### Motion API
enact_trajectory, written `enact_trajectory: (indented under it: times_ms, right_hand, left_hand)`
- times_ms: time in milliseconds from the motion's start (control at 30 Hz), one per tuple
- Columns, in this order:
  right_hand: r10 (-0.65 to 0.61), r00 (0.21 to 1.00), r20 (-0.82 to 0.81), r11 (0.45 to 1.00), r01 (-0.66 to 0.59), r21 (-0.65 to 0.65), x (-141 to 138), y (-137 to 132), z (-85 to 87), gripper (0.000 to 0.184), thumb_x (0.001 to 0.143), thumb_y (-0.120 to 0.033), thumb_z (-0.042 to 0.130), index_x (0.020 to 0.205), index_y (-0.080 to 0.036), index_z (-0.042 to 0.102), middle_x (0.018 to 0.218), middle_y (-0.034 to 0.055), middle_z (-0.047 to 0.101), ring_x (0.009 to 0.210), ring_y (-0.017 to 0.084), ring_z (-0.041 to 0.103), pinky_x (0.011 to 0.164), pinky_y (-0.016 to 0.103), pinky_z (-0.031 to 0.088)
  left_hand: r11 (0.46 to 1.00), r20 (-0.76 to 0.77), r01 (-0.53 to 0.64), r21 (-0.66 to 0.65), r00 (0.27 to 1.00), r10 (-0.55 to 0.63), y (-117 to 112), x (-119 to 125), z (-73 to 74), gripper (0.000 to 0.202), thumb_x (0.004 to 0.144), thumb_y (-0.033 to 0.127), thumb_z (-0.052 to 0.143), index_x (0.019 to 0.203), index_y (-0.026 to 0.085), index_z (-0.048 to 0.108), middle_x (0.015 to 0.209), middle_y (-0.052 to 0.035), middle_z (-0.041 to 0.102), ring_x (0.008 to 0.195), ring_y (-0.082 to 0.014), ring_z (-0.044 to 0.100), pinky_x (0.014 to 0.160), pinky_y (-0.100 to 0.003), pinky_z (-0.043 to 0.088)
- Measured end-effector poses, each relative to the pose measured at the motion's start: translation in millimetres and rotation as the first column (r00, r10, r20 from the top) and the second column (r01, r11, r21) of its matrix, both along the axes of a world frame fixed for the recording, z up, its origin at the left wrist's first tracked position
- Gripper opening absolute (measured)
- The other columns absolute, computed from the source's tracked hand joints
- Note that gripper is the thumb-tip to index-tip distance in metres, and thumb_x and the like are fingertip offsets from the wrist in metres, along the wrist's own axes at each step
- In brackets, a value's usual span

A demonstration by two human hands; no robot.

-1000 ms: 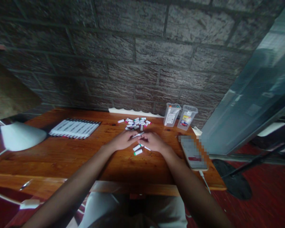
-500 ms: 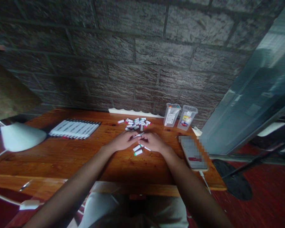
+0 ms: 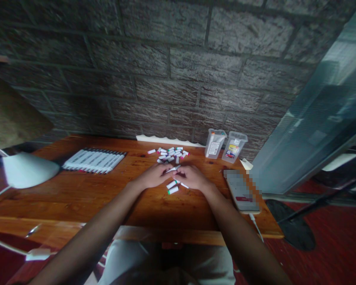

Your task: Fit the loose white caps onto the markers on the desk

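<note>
My left hand (image 3: 152, 176) and my right hand (image 3: 192, 177) meet over the wooden table (image 3: 62, 194), their fingers closed on a white marker (image 3: 172, 170) lying slantwise between them. Just below my hands lie two white marker pieces with coloured ends (image 3: 172, 190) and a thin white stick (image 3: 184, 185). Beyond my fingers is a loose pile of short white marker parts (image 3: 169, 155). Further left, a neat row of assembled white markers (image 3: 93, 161) lies side by side.
Two clear plastic containers (image 3: 215, 143) (image 3: 234, 147) stand against the brick wall (image 3: 166, 67). A phone (image 3: 241, 193) with a white cable lies near the table's right edge. A white desk lamp (image 3: 28, 170) is at the left, and a glass pane (image 3: 311, 130) at the right.
</note>
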State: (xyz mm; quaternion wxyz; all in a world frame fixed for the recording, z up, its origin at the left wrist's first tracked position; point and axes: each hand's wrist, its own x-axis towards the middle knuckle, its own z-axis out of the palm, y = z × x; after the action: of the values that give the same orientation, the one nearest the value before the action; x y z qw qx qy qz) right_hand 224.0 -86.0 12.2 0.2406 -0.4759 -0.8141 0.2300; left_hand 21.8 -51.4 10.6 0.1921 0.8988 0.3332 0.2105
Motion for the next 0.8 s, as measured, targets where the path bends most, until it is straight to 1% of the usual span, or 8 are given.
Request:
enact_trajectory:
  times_ms: [233,400,600,800]
  right_hand:
    - [0.004,1.000,0.005,1.000,-0.004,0.009,0.4,0.7,-1.7,0.025,0.088,-0.034,0.057,0.096,-0.017,0.073,0.082,0.0026,0.073,0.070,0.010,0.062,0.063,0.019,0.038]
    - [0.011,1.000,0.004,1.000,-0.011,0.008,0.4,-0.2,-0.7,0.026,0.089,-0.035,0.056,0.098,-0.018,0.073,0.084,0.0026,0.073,0.071,0.010,0.062,0.064,0.019,0.038]
    - [0.016,1.000,0.001,1.000,-0.016,0.021,0.4,1.2,-2.4,0.026,0.089,-0.035,0.056,0.095,-0.016,0.073,0.082,0.0025,0.072,0.068,0.009,0.060,0.061,0.019,0.036]
    - [0.015,1.000,0.026,1.000,-0.015,0.020,0.9,1.5,-2.6,0.025,0.089,-0.035,0.056,0.096,-0.018,0.073,0.084,0.0023,0.073,0.071,0.010,0.062,0.063,0.019,0.036]
  left_hand:
    - [1.000,0.005,0.022,-0.016,1.000,-0.022,-1.1,-0.3,2.2,0.043,0.096,0.051,0.041,0.088,0.016,0.065,0.078,-0.0027,0.063,0.072,-0.0137,0.054,0.067,-0.022,0.040]
    - [1.000,-0.005,0.017,-0.012,1.000,-0.017,-2.2,-0.4,2.7,0.043,0.096,0.051,0.041,0.089,0.016,0.065,0.080,-0.0031,0.064,0.074,-0.0144,0.055,0.069,-0.022,0.041]
    - [1.000,-0.003,0.016,-0.011,1.000,-0.016,-2.2,0.1,2.9,0.044,0.096,0.051,0.041,0.084,0.016,0.063,0.077,-0.0026,0.062,0.071,-0.0137,0.053,0.067,-0.022,0.039]
    - [1.000,0.013,0.027,-0.016,1.000,-0.027,-2.1,-0.4,2.2,0.041,0.096,0.050,0.042,0.088,0.016,0.064,0.084,-0.0029,0.066,0.075,-0.0136,0.056,0.067,-0.021,0.040]
